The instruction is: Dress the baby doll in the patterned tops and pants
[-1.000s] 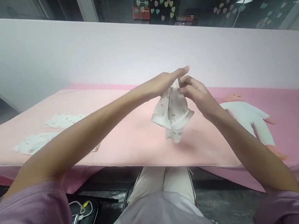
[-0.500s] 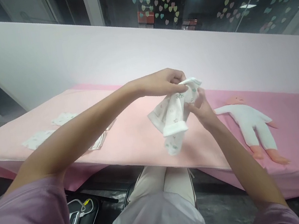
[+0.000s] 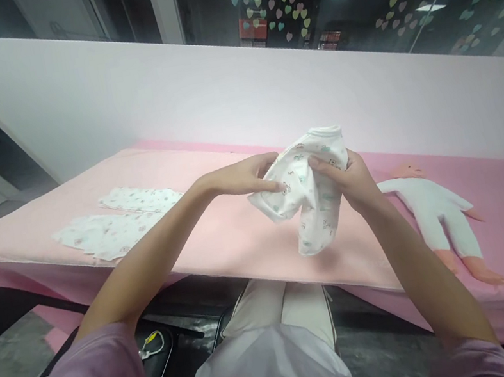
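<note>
A small white baby garment (image 3: 311,194) with little coloured prints is held up over the bed between both hands. It has a plain white band along its upper right edge, and two tube-like parts hang from it, one leftward and one down. Whether it is a top or trousers I cannot tell. My left hand (image 3: 254,174) grips its left side, thumb in front and fingers partly behind the cloth. On the other side my right hand (image 3: 348,181) is closed on the cloth, thumb across the front, other fingers mostly hidden behind.
A doll (image 3: 434,202) in a white suit lies on the pink sheet to the right. Printed baby clothes (image 3: 103,231) lie flat on the left of the peach cover (image 3: 221,233), partly behind my left forearm. A white wall (image 3: 157,94) rises behind; a white cable (image 3: 159,342) rests below left.
The garment has been turned and spread, so its printed side and upper band now show. My left hand has moved left and down to its side; my right hand has shifted slightly right.
</note>
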{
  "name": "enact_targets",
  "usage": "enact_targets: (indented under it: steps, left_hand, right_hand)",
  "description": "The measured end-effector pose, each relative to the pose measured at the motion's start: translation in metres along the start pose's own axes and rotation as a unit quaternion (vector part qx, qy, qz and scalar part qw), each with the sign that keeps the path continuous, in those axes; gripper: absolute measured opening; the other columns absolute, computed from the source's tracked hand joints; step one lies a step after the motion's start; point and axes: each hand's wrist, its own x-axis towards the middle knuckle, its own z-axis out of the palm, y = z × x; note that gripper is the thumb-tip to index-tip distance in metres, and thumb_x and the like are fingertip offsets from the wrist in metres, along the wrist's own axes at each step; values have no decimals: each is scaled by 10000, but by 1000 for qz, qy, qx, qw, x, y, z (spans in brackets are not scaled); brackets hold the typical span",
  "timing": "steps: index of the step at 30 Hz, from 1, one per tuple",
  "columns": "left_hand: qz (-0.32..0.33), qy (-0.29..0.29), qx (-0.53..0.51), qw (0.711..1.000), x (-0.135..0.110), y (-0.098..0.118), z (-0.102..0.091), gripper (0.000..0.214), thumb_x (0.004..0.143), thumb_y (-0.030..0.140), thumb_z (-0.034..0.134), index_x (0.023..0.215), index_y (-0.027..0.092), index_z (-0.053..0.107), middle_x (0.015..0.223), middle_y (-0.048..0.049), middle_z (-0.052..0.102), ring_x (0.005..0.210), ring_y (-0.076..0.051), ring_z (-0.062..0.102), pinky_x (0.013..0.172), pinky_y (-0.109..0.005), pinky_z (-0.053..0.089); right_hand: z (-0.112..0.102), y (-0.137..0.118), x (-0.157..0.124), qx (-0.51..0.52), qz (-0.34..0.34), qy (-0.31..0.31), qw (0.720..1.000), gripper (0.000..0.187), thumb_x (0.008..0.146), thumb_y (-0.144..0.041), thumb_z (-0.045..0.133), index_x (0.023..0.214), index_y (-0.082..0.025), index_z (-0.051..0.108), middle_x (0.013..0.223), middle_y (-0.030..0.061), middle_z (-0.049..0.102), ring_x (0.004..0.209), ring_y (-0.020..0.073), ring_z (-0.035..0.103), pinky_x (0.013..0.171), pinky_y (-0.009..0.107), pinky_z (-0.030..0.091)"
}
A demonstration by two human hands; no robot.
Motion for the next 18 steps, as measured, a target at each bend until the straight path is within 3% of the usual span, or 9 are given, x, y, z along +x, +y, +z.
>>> enact_targets:
  steps: [5, 11, 14, 18]
  left_hand:
    - [-63, 77, -36, 994, -39, -35, -2, 437, 870, 527, 848, 1082, 192, 664, 1125, -115, 749, 972, -218, 718, 754, -301, 531]
    - [-133, 197, -106, 965, -90, -63, -5, 418, 858, 505, 873, 1038, 200, 651, 1085, -96, 745, 956, -211, 724, 767, -326, 578]
    - [-187, 294, -117, 930, -118, -82, -33, 465, 818, 511, 883, 1098, 205, 672, 1056, -102, 751, 940, -234, 732, 748, -347, 592]
    - [-267, 458, -61, 846, -172, -126, -105, 453, 786, 503, 873, 1086, 207, 708, 1011, -52, 735, 914, -202, 666, 771, -317, 544]
  right_hand:
    - [13, 23, 16, -8, 48, 15, 999, 520, 870, -687, 842, 1114, -233, 776, 1114, 73, 797, 1036, 270, 754, 865, 385, 627]
    - [65, 32, 57, 10, 18, -77, 997, 565, 869, -705, 834, 1183, -240, 765, 1167, 80, 786, 1058, 261, 738, 892, 389, 622]
    - [118, 36, 111, 29, -24, -144, 989, 648, 848, -771, 817, 1199, -230, 751, 1188, 98, 781, 1108, 278, 726, 937, 418, 623]
    - [235, 54, 207, -1, -68, -228, 971, 732, 867, -816, 777, 1317, -249, 668, 1329, 97, 743, 1295, 304, 636, 1149, 520, 546]
